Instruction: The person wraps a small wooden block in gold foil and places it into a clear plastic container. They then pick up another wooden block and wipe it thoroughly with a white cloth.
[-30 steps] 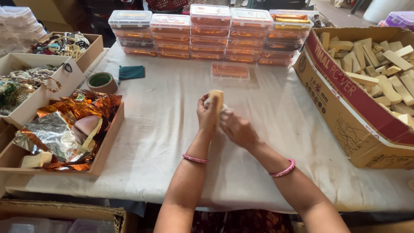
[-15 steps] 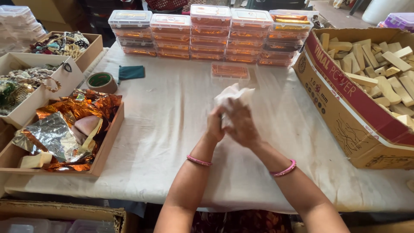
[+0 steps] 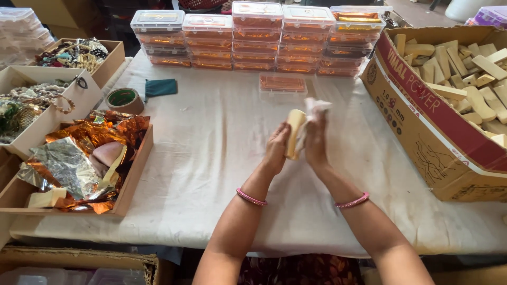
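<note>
Since half a second ago both hands dropped slightly, left hand [image 3: 277, 149] now gripping the pale block [image 3: 295, 133] upright, right hand [image 3: 316, 141] pressing white tissue [image 3: 316, 109] against it, above the bench [image 3: 222, 137], stacked lidded boxes [image 3: 253, 37] beyond.

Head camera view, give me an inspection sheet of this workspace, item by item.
Surface: table under a white cloth, faintly stained.
Job's things: pale wooden block held upright; white cloth against it.
Clutter: tray of orange and silver foil; tape roll; green pouch; lone clear box.
Hands: left hand grips the block; right hand presses the cloth on it.
Cables: nothing seen.
Surroundings: stacked clear lidded boxes; carton of wooden blocks; boxes of trinkets.
</note>
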